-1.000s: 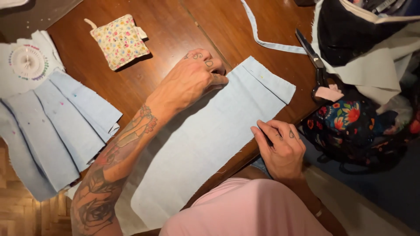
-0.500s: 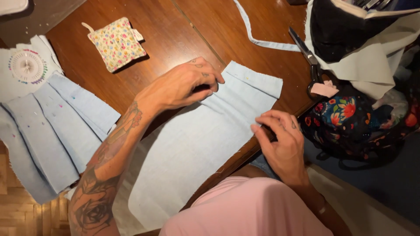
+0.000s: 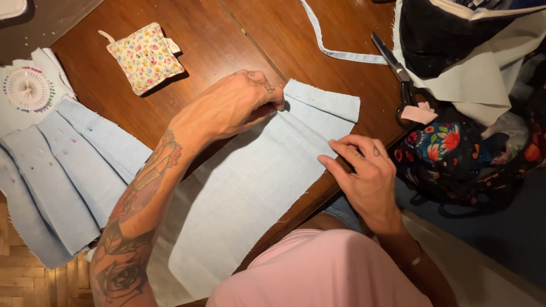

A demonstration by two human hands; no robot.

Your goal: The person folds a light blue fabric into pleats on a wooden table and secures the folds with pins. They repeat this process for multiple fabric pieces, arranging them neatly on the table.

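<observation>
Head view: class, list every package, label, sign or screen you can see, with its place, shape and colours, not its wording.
Round clear plastic pin-wheel package: far left on white cloth, ringed with many-coloured pin heads.
Small white fabric tag: on the right edge of the square floral pincushion, table's far side.
No signs or screens in view.
</observation>
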